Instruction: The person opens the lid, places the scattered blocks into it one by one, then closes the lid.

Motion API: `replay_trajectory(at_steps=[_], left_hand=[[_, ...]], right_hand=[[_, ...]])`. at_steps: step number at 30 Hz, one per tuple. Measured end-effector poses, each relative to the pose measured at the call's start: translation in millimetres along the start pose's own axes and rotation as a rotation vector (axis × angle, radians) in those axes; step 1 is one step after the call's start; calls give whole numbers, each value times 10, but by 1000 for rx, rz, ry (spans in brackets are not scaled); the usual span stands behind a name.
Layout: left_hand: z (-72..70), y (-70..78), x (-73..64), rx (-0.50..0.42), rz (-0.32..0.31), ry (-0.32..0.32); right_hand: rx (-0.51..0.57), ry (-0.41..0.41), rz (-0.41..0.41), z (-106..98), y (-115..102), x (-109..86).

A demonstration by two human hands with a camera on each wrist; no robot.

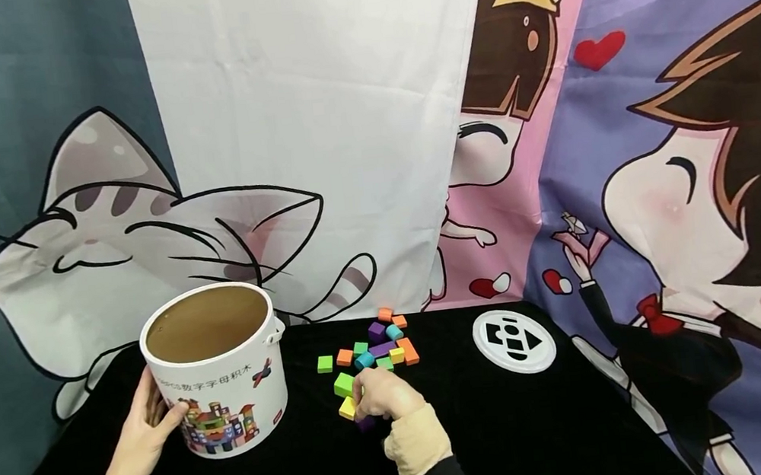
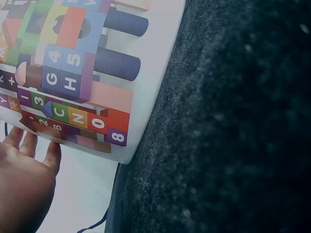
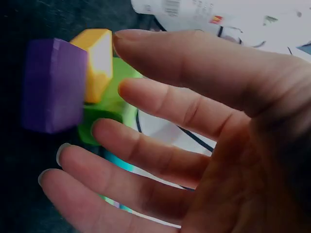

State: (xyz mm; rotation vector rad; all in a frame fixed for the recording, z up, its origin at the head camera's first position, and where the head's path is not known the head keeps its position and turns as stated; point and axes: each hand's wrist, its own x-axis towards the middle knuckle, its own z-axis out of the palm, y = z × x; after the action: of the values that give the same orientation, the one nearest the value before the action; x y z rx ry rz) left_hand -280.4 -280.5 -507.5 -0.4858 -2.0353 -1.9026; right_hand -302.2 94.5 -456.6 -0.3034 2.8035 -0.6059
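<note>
My left hand (image 1: 142,425) rests against the side of a white bucket (image 1: 272,385) printed with toy blocks. Its thumb lies on the front and its fingers reach along the left side. In the left wrist view, fairly straight fingers (image 2: 28,143) meet the printed wall. My right hand (image 1: 389,393) is low over a purple block (image 3: 53,87), a yellow block (image 3: 99,63) and a green block (image 1: 343,384). The right wrist view shows its fingers loosely spread, the thumb tip right at the yellow block and nothing held.
Several small coloured blocks, among them a lime block (image 1: 325,364) and an orange block (image 1: 408,351), lie loose beyond the right hand. A white round lid (image 1: 514,341) with cut-out shapes lies to the right. Behind the black-covered table (image 1: 510,439) hangs a cartoon curtain (image 1: 314,121).
</note>
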Motion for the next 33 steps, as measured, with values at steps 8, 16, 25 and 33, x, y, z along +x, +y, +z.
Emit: replay_trajectory(at_steps=[8, 16, 25, 33], left_hand=[[-8, -13, 9, -8, 7, -3], [-1, -10, -3, -11, 17, 6], [2, 0, -7, -18, 16, 1], [4, 11, -14, -2, 1, 0]], right_hand=[[-33, 6, 16, 140, -56, 40], [-19, -9, -2, 108, -57, 35], [-100, 114, -137, -128, -94, -43], [-27, 215, -235, -184, -178, -116]])
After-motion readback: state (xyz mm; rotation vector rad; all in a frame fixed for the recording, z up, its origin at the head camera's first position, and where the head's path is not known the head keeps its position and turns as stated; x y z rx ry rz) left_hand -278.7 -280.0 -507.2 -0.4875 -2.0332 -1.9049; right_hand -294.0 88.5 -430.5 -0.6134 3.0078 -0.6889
